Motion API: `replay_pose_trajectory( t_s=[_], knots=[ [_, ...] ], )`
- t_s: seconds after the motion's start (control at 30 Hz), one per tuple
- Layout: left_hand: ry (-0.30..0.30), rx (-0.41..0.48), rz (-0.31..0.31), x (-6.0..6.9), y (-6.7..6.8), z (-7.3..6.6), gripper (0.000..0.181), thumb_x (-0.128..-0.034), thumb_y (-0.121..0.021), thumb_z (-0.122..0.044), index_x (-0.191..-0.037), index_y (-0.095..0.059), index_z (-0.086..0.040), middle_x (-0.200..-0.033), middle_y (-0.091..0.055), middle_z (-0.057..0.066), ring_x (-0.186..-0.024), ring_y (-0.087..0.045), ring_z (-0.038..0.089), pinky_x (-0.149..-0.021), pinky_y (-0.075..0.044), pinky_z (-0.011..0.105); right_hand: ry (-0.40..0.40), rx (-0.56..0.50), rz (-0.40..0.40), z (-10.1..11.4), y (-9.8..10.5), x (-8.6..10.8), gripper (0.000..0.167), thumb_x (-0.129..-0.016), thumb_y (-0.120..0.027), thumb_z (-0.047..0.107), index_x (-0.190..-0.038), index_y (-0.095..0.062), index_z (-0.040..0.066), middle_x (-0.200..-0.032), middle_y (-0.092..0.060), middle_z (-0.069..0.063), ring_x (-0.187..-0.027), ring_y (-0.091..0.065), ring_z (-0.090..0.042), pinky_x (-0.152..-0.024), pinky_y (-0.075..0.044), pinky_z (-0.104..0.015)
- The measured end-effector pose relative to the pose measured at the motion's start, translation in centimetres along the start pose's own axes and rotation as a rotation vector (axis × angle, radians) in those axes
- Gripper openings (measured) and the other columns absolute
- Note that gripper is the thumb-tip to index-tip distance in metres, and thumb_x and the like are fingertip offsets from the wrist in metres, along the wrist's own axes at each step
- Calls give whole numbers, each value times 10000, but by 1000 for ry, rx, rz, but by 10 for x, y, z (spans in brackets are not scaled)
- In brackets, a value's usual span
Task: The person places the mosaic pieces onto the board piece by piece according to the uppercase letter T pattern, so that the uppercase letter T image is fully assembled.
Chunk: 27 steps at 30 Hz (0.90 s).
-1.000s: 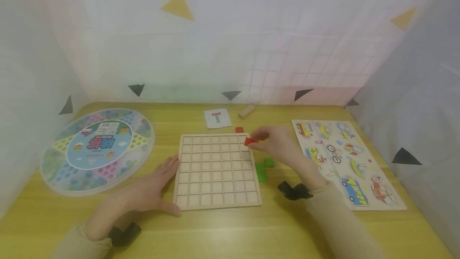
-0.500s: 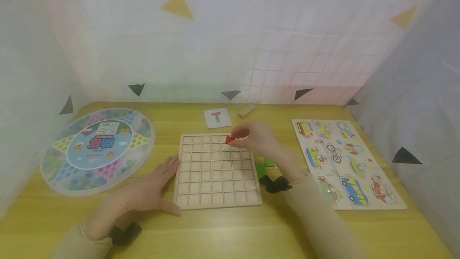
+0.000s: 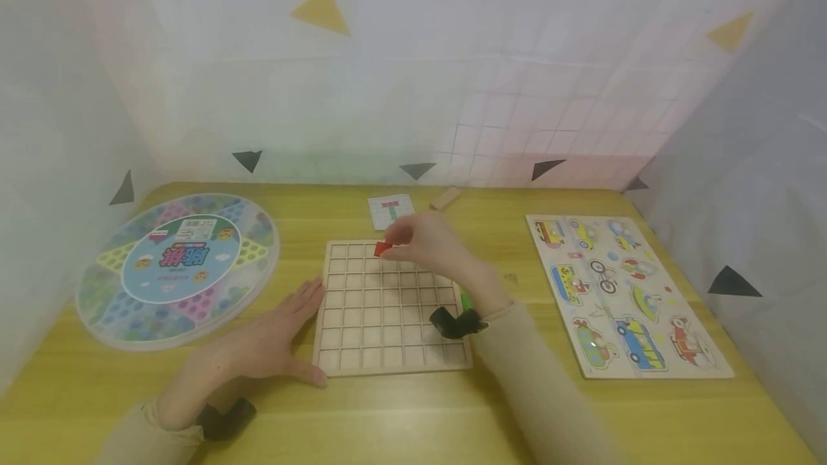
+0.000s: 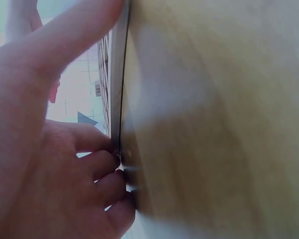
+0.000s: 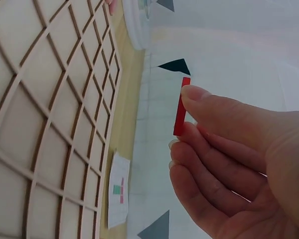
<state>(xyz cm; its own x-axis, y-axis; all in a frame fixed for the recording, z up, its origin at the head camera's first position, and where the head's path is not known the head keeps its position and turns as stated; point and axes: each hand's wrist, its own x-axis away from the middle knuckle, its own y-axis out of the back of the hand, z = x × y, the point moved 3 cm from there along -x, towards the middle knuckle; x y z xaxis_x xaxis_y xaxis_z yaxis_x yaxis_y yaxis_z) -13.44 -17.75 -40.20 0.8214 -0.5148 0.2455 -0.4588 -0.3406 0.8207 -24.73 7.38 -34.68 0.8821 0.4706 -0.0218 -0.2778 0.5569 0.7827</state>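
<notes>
A wooden grid board (image 3: 360, 318) lies on the table in the head view. My left hand (image 3: 258, 345) rests against its left edge, thumb near the bottom corner and fingers along the side. My right hand (image 3: 431, 244) pinches a red square tile (image 3: 381, 249) between thumb and index finger over the board's far row. In the right wrist view this red tile (image 5: 181, 107) shows edge-on, held above the grid. Behind the right hand lies a card (image 3: 381, 212) printed with a red and green T pattern. A green tile (image 3: 466, 303) peeks out beside the right wrist.
A round Chinese checkers board (image 3: 103, 311) lies on the left of the table. A wooden picture puzzle (image 3: 597, 311) with vehicles is on the right. A small wooden block (image 3: 446, 198) sits at the back, near the patterned cloth wall (image 3: 413, 92).
My right hand has carried the red tile left along the board's far row, from the right corner to near the middle. My left hand has stayed at the board's edge.
</notes>
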Motion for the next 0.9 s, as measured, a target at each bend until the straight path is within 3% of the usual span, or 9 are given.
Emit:
replay_pose_trajectory(
  t_s=[0.37, 0.67, 0.9],
  knots=[
    [8, 19, 6, 0, 1, -1, 1354, -664, -761, -727, -1600, -75, -30, -1670, 0, 193, -1524, -41, 436, -1203, -150, 622, -5, -16, -22, 7, -11, -6, 289, -805, -852, 233, -1051, -765, 107, -978, -752, 16, -914, -671, -149, -841, -566, -302],
    [-8, 18, -4, 0, 0, 0, 1354, -667, -757, -731, -1601, -71, -31, -1672, 4, 192, -1524, -37, 439, -1201, -147, 626, -20, -95, 32, 0, -26, -12, 270, -824, -836, 211, -1060, -760, 103, -981, -736, 30, -928, -646, -152, -858, -554, -319],
    [-2, 20, 2, 0, -1, 0, 1351, -668, -760, -725, -1601, -74, -30, -1673, 10, 187, -1526, -30, 433, -1203, -141, 624, 3, -84, 43, -3, -33, -13, 200, -815, -845, 227, -975, -759, 142, -911, -722, 64, -876, -642, -124, -812, -553, -294]
  ],
)
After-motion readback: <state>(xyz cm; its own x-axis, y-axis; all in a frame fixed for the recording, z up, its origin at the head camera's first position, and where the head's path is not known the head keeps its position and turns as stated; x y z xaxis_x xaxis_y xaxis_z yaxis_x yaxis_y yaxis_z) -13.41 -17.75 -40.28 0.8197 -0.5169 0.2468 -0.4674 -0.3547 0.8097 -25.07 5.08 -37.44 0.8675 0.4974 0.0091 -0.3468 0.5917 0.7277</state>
